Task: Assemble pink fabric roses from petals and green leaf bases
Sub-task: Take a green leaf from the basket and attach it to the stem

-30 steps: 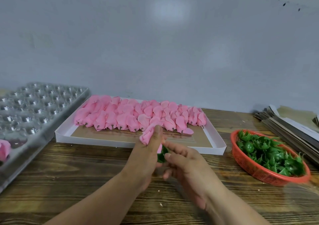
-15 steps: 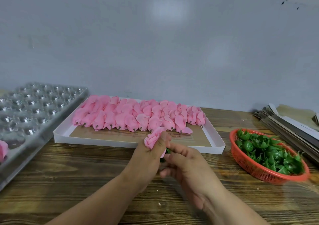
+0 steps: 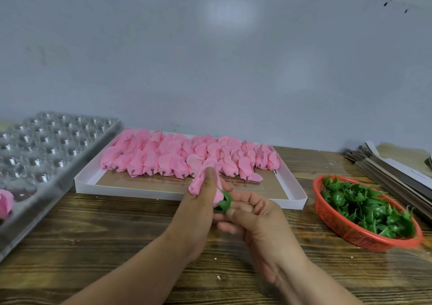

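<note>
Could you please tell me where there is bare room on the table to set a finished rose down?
Bare wood lies between the plastic tray and the left hand, and between the right hand and the red basket. The white box is crowded.

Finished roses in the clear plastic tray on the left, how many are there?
1: a pink rose in the clear tray's near cell at the frame's left edge; more may lie out of view.

Craft workshop (petal tray [image 3: 81, 183], leaf basket [image 3: 346, 232]).

A plain grey-blue wall [image 3: 210, 59] with a soft light patch rises behind the dark-grained wooden table [image 3: 105, 246].
</note>
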A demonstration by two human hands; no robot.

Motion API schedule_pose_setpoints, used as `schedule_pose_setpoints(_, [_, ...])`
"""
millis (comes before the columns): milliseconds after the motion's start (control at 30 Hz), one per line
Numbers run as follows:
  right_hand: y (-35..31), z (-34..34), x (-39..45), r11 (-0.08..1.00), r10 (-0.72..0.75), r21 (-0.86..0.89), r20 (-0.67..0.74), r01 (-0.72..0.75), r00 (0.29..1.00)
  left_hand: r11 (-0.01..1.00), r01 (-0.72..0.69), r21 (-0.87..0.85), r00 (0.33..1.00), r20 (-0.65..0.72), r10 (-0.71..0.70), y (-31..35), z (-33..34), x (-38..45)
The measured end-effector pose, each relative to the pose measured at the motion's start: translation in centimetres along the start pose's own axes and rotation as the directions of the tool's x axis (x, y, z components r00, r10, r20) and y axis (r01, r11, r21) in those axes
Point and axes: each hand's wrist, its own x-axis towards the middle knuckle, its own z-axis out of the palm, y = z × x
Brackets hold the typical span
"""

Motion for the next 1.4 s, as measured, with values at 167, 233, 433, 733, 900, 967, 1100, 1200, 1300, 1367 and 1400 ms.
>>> schedule_pose_setpoints(167, [0.0,0.4,-0.2,0.983,-0.078,-0.174,-0.100,0.060,0.992,0.968,0.164,-0.189,0.986,0.015,-0.164,0.0,0.4,0.1])
schedule_pose_setpoints(233, [0.1,0.5,-0.2,0.983,-0.079,-0.176,-0.135,0.054,0.988,0.953,0.197,-0.229,0.980,0.020,-0.197,0.0,0.7,0.0])
schedule_pose_setpoints(433, [0.3,0.1,0.1,0.996,-0.026,-0.091,-0.187,0.009,0.982,0.925,0.233,-0.299,0.972,0.033,-0.235,-0.1,0.8,0.0])
schedule_pose_setpoints(733, [-0.1,0.0,-0.1,0.986,-0.118,-0.139,-0.190,0.092,0.975,0.884,0.316,-0.345,0.949,0.140,-0.284,0.2,0.2,-0.1])
schedule_pose_setpoints(900, [0.0,-0.1,0.1,0.969,-0.169,-0.212,-0.194,0.127,0.966,0.862,0.317,-0.396,0.947,0.173,-0.269,0.0,0.1,0.1])
schedule_pose_setpoints(967, [-0.1,-0.1,0.0,0.961,-0.149,-0.259,-0.174,0.101,0.973,0.862,0.313,-0.399,0.948,0.193,-0.254,0.1,0.1,0.1])
schedule_pose_setpoints(1100, [-0.4,-0.2,0.1,0.973,-0.082,-0.226,-0.166,0.043,0.983,0.889,0.288,-0.357,0.949,0.230,-0.215,0.3,-0.1,0.1])
schedule_pose_setpoints(1200, [-0.7,-0.3,0.1,0.988,-0.062,-0.146,-0.145,0.040,0.987,0.900,0.285,-0.330,0.937,0.294,-0.188,0.1,-0.1,-0.1])
schedule_pose_setpoints(1300, [-0.6,-0.2,0.0,0.985,-0.096,-0.148,-0.086,0.083,0.992,0.909,0.290,-0.300,0.938,0.278,-0.208,-0.3,0.0,0.0])
schedule_pose_setpoints(1367, [-0.5,-0.2,-0.1,0.979,-0.128,-0.170,-0.084,0.113,0.988,0.932,0.272,-0.240,0.954,0.197,-0.227,-0.6,-0.1,0.2])
schedule_pose_setpoints(1400, [-0.5,-0.2,-0.1,0.975,-0.144,-0.180,-0.083,0.127,0.986,0.946,0.260,-0.193,0.961,0.150,-0.234,-0.7,-0.1,0.2])
